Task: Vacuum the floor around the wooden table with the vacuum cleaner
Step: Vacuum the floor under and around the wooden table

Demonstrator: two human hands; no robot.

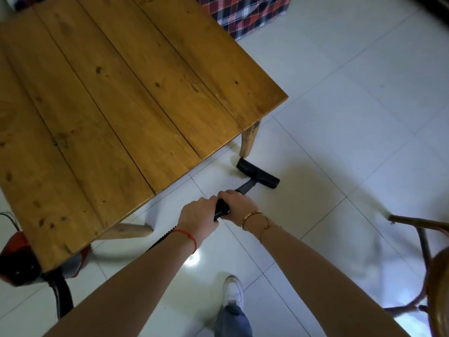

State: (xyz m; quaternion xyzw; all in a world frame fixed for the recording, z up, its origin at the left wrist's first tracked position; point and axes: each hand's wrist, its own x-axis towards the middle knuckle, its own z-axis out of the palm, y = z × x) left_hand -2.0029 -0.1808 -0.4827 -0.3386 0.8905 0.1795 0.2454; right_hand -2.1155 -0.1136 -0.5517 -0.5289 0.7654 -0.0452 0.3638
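Both hands, left (198, 216) and right (239, 206), grip my vacuum wand (221, 207). Beyond them, its black nozzle (258, 173) sits on the floor (340, 142), just beside the desk (109, 105) leg (249, 139).

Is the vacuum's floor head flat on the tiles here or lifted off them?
Flat, as far as shows: the floor head lies along the tiled floor beside the table leg, no gap visible beneath it.

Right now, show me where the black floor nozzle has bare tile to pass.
Open white tile lies right of the wooden table, toward the plaid cloth and the wooden chair. Crowded: the black floor nozzle sits close by the table leg; the red vacuum body blocks the table's near-left corner.
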